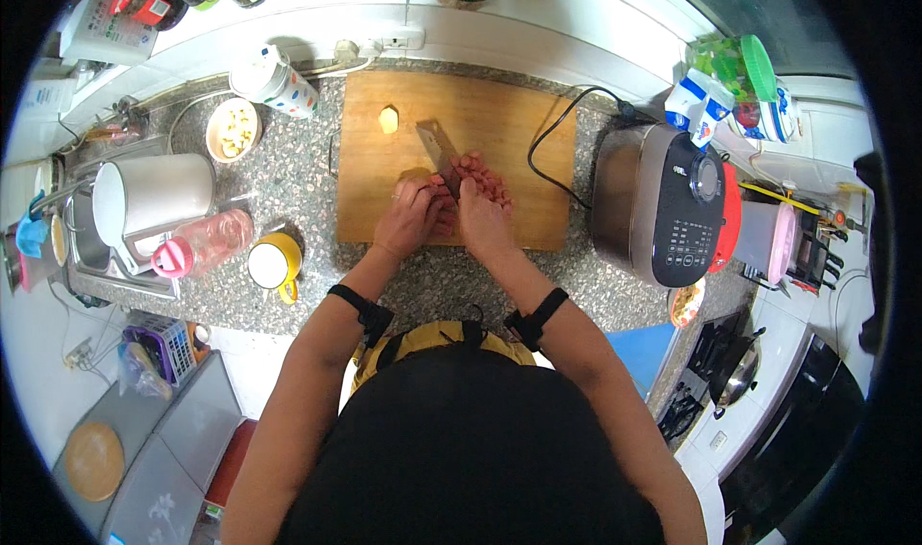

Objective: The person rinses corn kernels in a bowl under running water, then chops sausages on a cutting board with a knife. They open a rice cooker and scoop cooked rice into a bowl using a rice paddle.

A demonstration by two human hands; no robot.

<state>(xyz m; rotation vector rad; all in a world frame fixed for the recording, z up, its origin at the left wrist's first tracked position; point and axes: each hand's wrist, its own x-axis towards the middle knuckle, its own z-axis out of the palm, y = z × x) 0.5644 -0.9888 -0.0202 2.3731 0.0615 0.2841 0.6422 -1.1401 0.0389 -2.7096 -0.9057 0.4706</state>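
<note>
A wooden cutting board (pixel 504 113) lies on the speckled stone counter before me. My right hand (pixel 484 215) is closed around the handle of a kitchen knife (pixel 436 146), whose broad blade points away and to the left. Diced pink meat (pixel 484 178) is heaped along the blade's right side. Left of the blade, my left hand (pixel 409 217) presses its fingertips on uncut pink meat (pixel 443 222), partly hidden beneath the fingers. A pale yellow piece of food (pixel 389 120), perhaps ginger or potato, sits alone near the board's far left corner.
To the right stands a rice cooker (pixel 648 199), its black cord (pixel 540 138) looping onto the board. On the left are a bowl of pale chopped pieces (pixel 234 130), a yellow mug (pixel 277 260), a pink-lidded bottle (pixel 209 242), a white cylindrical container (pixel 158 192) and a dotted cup (pixel 277 84).
</note>
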